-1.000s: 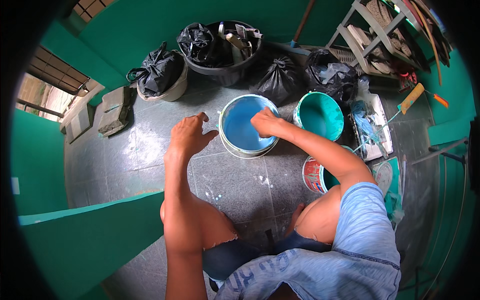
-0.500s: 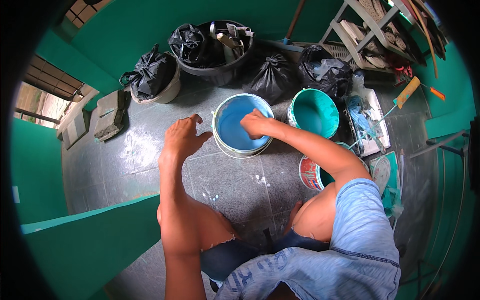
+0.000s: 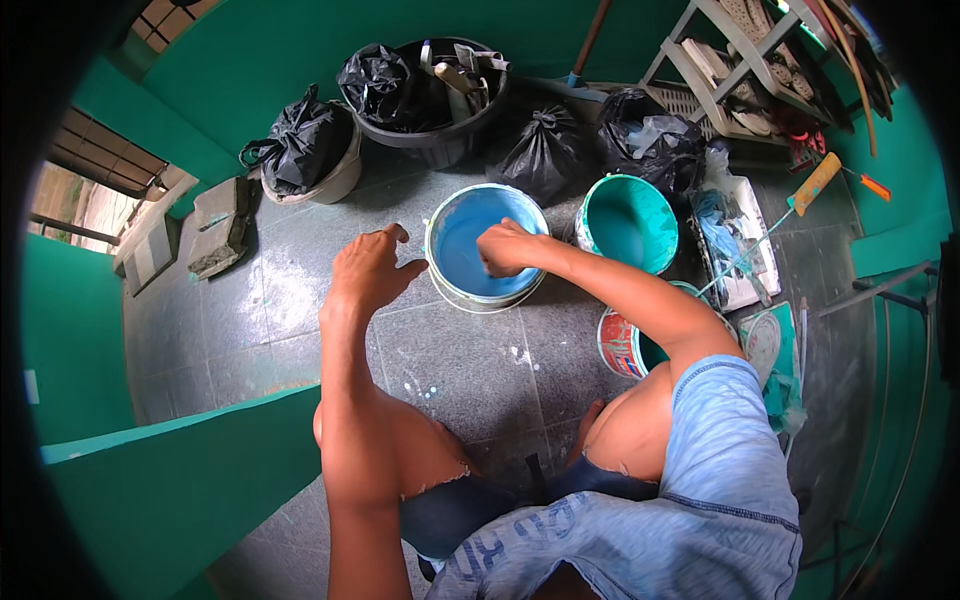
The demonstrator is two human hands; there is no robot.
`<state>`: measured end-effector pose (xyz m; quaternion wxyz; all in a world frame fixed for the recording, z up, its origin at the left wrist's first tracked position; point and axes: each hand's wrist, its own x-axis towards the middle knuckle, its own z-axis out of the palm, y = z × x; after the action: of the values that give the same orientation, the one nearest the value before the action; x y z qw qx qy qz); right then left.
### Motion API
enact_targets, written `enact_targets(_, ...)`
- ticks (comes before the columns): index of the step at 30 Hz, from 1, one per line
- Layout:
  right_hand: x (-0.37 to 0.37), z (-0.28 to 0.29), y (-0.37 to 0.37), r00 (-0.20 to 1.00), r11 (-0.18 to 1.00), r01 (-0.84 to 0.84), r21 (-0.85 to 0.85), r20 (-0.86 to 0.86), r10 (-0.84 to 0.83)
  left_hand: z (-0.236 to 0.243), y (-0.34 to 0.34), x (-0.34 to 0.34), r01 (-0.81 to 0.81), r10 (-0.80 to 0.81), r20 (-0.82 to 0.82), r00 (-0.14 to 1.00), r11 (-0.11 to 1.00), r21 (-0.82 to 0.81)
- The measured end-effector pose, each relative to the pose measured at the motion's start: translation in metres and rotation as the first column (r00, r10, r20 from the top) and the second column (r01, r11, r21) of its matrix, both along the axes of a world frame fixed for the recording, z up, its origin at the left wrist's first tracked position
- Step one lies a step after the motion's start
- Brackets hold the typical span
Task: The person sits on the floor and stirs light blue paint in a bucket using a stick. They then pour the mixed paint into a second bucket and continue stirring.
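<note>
A white bucket [image 3: 462,255] with light blue liquid paint inside stands on the tiled floor ahead of me. My right hand [image 3: 505,248] is lowered into it, fingers closed; whatever they may hold is hidden. Just left of the bucket, my left hand [image 3: 372,268] hovers with fingers apart and bent, holding nothing. A teal paint bucket [image 3: 628,228] stands to the right of the white one, and a red-labelled bucket [image 3: 620,345] sits below my right forearm, partly hidden by it.
Black bags [image 3: 545,155] and a large black tub [image 3: 425,140] line the back wall. Broken slabs [image 3: 220,230] lie left. Right are a paint tray [image 3: 750,270], rollers [image 3: 815,185], a shoe rack [image 3: 740,70] and metal bars [image 3: 890,290]. A green low wall [image 3: 175,460] borders the lower left.
The whole view has shifted slightly, so things appear a little further left. My right hand has moved a little within the bucket; my left hand stays beside it.
</note>
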<state>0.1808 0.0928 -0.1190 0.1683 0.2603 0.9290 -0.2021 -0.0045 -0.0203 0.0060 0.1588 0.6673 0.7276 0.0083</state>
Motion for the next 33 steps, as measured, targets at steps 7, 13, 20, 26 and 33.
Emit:
enact_targets(7, 0.005, -0.014, 0.007, 0.986, 0.855, 0.038, 0.518, -0.161, 0.053, 0.003, 0.003, 0.005, -0.008, 0.008, 0.021, 1.000, 1.000, -0.016)
enact_targets(13, -0.005, -0.012, -0.004, 0.999, 0.999, 0.032, 0.032, -0.008, -0.032, 0.000, 0.000, 0.000, 0.000, 0.000, 0.009, 1.000, 1.000, 0.003)
enact_targets(20, 0.014, -0.033, 0.016, 0.902, 0.853, 0.074, 0.518, -0.398, 0.164, 0.003, 0.004, 0.006, 0.004, -0.004, 0.028, 1.000, 1.000, -0.015)
enact_targets(26, 0.009, -0.009, 0.012, 0.997, 0.984, 0.026, 0.176, 0.062, -0.038, 0.002, 0.000, 0.002, -0.038, 0.039, 0.035, 0.999, 0.999, -0.021)
enact_targets(33, 0.003, -0.024, 0.010, 0.852, 0.954, 0.257, 0.155, -0.502, -0.148, 0.002, 0.005, 0.007, 0.012, -0.012, 0.029, 1.000, 1.000, -0.012)
